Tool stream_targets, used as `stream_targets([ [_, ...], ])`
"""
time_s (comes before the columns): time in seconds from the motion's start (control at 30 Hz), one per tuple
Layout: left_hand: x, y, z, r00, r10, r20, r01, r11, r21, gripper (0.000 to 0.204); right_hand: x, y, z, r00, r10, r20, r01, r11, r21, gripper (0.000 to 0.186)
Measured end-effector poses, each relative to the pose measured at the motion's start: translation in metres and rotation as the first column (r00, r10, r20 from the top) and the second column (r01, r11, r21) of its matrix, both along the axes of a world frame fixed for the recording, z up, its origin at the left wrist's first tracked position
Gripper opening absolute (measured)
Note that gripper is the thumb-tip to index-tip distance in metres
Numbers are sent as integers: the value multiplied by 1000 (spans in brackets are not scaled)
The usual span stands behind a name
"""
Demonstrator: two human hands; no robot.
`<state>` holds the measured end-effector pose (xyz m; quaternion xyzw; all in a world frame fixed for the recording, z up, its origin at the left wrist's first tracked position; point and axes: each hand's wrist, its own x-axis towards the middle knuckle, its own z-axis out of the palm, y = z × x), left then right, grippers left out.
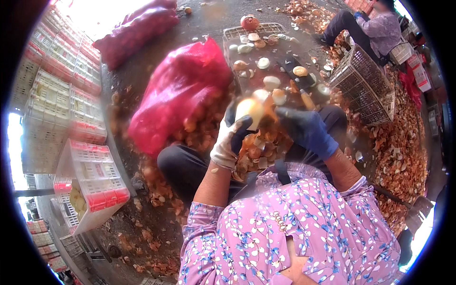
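Left grip (229,138) clamped round pale onion (250,114), above peel heap (256,151); right grip (306,133) just beside, blurred, cannot tell whether closed. Smooth onion could slip into heap if left grip loosens. Pink mesh sack (183,88) beyond, leftward.

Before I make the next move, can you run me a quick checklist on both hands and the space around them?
1. Left hand has the pale onion: ok, gloved fingers are around it.
2. Right hand free of any blade: cannot tell, its fingertips are blurred.
3. Both hands gloved: ok, pale and dark on the left, blue on the right.
4. Space just beyond the hands clear: not ok, loose onions lie scattered there.
5. Co-worker clear of both hands: ok, seated well apart at upper right.
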<state>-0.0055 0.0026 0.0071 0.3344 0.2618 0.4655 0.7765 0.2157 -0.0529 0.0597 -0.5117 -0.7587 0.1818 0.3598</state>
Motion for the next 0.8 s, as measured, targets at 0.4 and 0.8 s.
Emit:
stream_targets([
  [0.4,9,1,-22,980,15,-197,-17,1000,-6,61,-20,-7,-1,698,-133,704,151,988,37,24],
  [0.8,18,-1,-32,878,-49,-476,93,993,68,79,17,26,-6,972,67,224,84,793,-603,38],
])
